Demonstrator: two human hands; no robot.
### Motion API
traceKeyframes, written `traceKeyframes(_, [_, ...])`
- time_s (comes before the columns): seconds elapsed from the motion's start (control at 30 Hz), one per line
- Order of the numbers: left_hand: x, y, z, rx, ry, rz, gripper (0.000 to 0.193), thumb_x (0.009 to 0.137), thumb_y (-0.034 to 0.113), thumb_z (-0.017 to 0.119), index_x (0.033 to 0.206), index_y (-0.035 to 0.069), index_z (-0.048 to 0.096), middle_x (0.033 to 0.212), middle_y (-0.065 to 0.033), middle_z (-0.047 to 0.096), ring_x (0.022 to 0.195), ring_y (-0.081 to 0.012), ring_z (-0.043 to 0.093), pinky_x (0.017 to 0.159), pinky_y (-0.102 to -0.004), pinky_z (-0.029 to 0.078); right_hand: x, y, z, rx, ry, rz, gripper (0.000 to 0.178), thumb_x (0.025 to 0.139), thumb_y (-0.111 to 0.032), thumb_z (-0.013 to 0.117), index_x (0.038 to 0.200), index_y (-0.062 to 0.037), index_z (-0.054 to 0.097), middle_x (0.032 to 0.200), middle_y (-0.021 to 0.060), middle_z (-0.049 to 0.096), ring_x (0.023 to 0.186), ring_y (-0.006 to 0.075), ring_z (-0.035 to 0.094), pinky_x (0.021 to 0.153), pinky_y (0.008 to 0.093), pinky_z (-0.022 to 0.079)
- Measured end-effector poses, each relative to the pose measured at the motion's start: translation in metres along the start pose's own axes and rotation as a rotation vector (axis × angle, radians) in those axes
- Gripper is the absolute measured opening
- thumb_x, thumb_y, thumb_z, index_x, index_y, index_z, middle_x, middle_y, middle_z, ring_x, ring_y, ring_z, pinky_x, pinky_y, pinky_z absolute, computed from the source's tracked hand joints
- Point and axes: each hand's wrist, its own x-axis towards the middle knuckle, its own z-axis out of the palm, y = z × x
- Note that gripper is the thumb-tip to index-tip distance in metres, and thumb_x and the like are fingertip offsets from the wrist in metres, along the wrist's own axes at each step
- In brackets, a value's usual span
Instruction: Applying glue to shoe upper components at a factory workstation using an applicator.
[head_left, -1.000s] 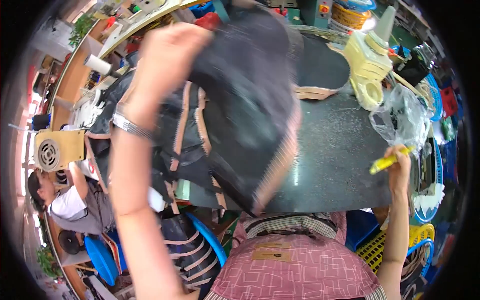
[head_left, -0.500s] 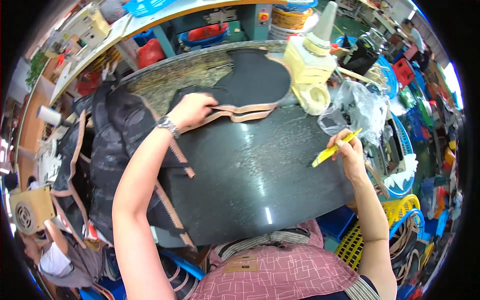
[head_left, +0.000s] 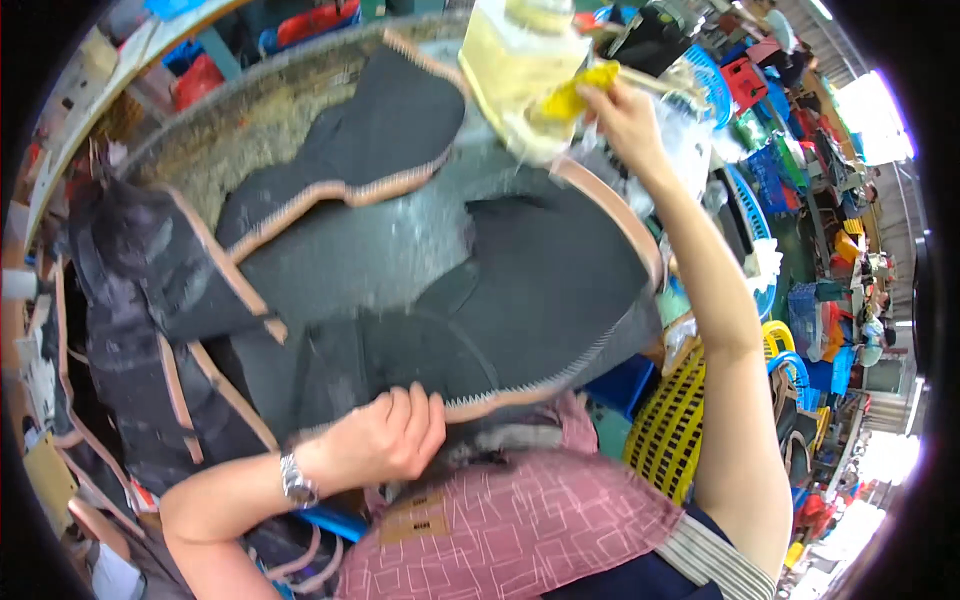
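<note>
A black boot-upper piece (head_left: 560, 270) with tan, zigzag-stitched edging lies flat across the near part of the dark work board (head_left: 370, 245). My left hand (head_left: 375, 435), wearing a metal watch, has its fingers closed on the near edge of this piece. In my right hand (head_left: 622, 110) is a flat yellow spreader (head_left: 580, 92), blurred by motion. Its tip is at the open cup (head_left: 537, 135) low on a pale yellow plastic container (head_left: 520, 65). Whether it touches what is inside I cannot tell. Another black boot-upper piece (head_left: 385, 120) lies at the far side of the board.
More black pieces (head_left: 150, 300) with tan edging are heaped on the left. On the right are clear plastic bags (head_left: 685, 140), blue baskets (head_left: 710, 85) and a yellow basket (head_left: 665, 430). A pink patterned apron (head_left: 500, 520) borders the board's near edge.
One boot-upper piece now lies near me, my left hand having come back to its near edge. My right hand has moved the spreader up and left to the container's cup. The view has shifted.
</note>
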Motion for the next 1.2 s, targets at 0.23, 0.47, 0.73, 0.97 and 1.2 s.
traceKeyframes(0.23, [0.005, 0.026, 0.027, -0.433, 0.069, -0.334, 0.032, 0.069, 0.023, 0.063, 0.089, -0.002, 0.057, 0.082, -0.0143, 0.059, 0.074, -0.0231, 0.058, 0.062, -0.0282, 0.047, 0.019, 0.060, -0.005, 0.334, 0.136, 0.238, 0.024, 0.085, -0.025, 0.058, 0.090, -0.0015, 0.059, 0.073, 0.0047, 0.062, 0.059, 0.0093, 0.058, 0.053, 0.0206, 0.047])
traceKeyframes(0.47, [-0.003, -0.006, 0.015, -0.383, 0.260, -0.465, 0.029, 0.062, 0.015, 0.069, 0.086, 0.002, 0.057, 0.088, -0.0110, 0.059, 0.085, -0.0280, 0.056, 0.077, -0.0379, 0.047, -0.014, 0.010, -0.015, 0.925, -0.149, 0.536, 0.020, 0.086, -0.024, 0.056, 0.092, -0.0045, 0.056, 0.070, 0.0030, 0.059, 0.055, 0.0077, 0.055, 0.045, 0.0179, 0.044])
traceKeyframes(0.73, [-0.069, -0.045, 0.049, -0.408, 0.250, -0.750, 0.024, 0.071, 0.002, 0.063, 0.094, 0.002, 0.058, 0.092, -0.0109, 0.055, 0.084, -0.0274, 0.054, 0.072, -0.0339, 0.045, -0.140, -0.161, 0.086, 0.761, -0.434, 0.377, 0.018, 0.085, -0.017, 0.056, 0.092, -0.0003, 0.057, 0.079, 0.0104, 0.063, 0.060, 0.0127, 0.060, 0.053, 0.0237, 0.049])
traceKeyframes(0.97, [-0.071, -0.040, 0.055, -0.271, 0.310, -0.677, 0.023, 0.070, 0.003, 0.059, 0.093, 0.001, 0.058, 0.088, -0.0086, 0.054, 0.079, -0.0236, 0.052, 0.070, -0.0328, 0.044, -0.166, -0.137, 0.132, 0.075, -0.097, -0.472, 0.014, 0.075, -0.005, 0.063, 0.088, -0.0041, 0.058, 0.073, 0.0112, 0.061, 0.061, 0.0245, 0.061, 0.053, 0.0297, 0.048])
traceKeyframes(1.2, [-0.069, -0.040, 0.055, -0.230, 0.283, -0.699, 0.021, 0.073, 0.001, 0.058, 0.094, 0.002, 0.059, 0.088, -0.0089, 0.055, 0.079, -0.0238, 0.054, 0.066, -0.0326, 0.044, -0.214, -0.168, 0.126, 0.162, -0.476, -0.586, 0.020, 0.070, -0.003, 0.060, 0.090, -0.0042, 0.059, 0.078, 0.0102, 0.062, 0.060, 0.0249, 0.061, 0.053, 0.0312, 0.050])
